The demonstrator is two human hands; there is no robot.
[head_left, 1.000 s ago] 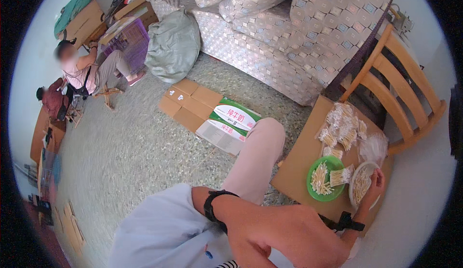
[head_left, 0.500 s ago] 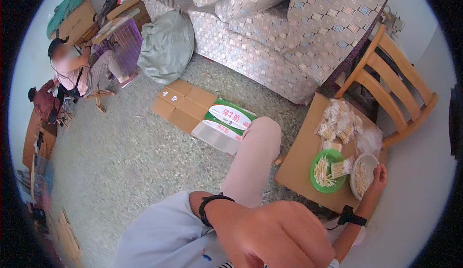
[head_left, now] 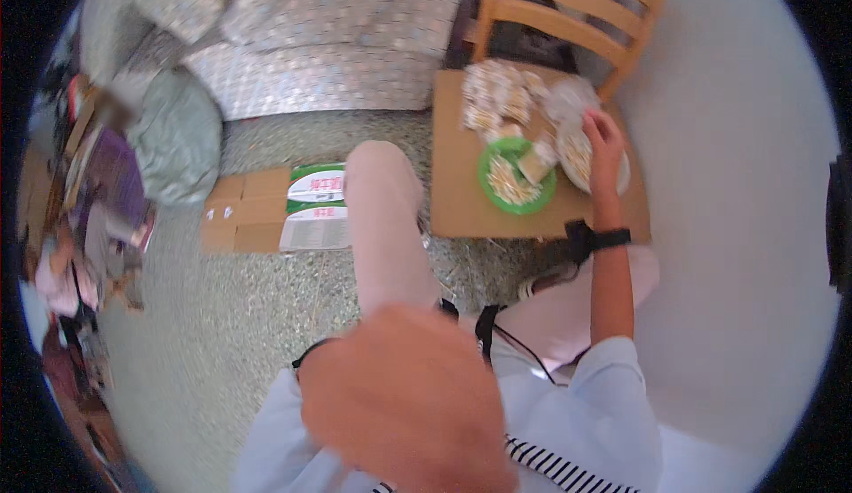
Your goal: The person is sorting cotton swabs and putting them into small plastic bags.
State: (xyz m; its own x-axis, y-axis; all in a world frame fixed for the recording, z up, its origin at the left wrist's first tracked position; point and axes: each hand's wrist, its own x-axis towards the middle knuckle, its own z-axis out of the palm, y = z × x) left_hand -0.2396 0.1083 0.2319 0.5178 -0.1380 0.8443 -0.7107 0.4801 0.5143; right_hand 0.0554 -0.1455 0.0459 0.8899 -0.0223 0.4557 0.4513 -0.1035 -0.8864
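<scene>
My right hand (head_left: 604, 151) is over the white bowl (head_left: 625, 172), its fingers bent together near the far rim. Whatever they hold is too small to make out. Loose cotton swabs (head_left: 575, 152) lie in that bowl. Beside it a green bowl (head_left: 485, 189) holds more swabs, with a packed bundle of swabs (head_left: 536, 163) resting on its right side. Close to the camera, my left hand (head_left: 404, 404) is a blurred, rounded fist, and anything inside it is hidden. Behind the bowls lie a heap of swab packs (head_left: 495, 94) and a clear plastic bag (head_left: 569, 99).
Cardboard (head_left: 453, 200) covers the seat of the wooden chair (head_left: 568, 15), beside a pale wall. A flattened carton (head_left: 253, 213) is on the floor left of my knee. A patterned covered sofa (head_left: 328, 71) and grey-green sack (head_left: 177, 138) stand behind. Two people are at far left.
My view has swung right, so the chair and bowls appear further left. The left fist shows lower and further left. My right hand has moved toward the white bowl's far rim.
</scene>
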